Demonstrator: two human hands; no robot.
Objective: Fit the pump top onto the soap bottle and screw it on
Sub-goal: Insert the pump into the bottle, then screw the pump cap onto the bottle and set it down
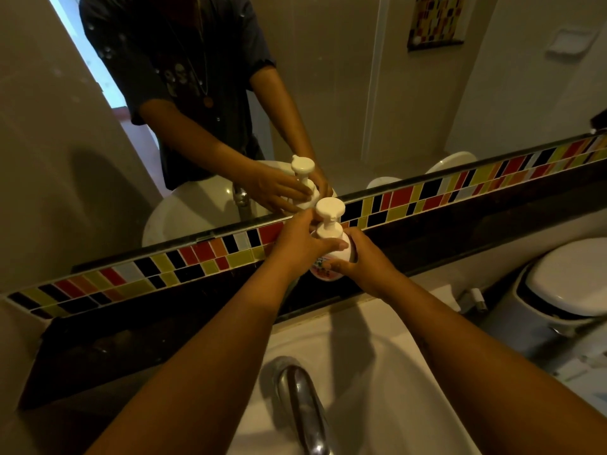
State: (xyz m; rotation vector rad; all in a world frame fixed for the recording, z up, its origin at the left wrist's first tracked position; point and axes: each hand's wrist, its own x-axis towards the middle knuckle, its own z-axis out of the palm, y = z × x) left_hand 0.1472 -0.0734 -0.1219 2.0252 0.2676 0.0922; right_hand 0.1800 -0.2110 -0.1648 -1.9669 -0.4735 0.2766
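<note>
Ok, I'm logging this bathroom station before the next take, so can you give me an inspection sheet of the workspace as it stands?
Surface: dark stone ledge behind the white ceramic sink, below the mirror.
Job's things: white plastic soap bottle upright on the ledge; round white pump top seated on its neck.
Clutter: nothing seen on the ledge.
Grippers: left hand wraps the pump collar; right hand grips the bottle body.
Cables: nothing seen.
Surroundings: chrome tap, multicoloured tile strip, white lidded bin at right.
</note>
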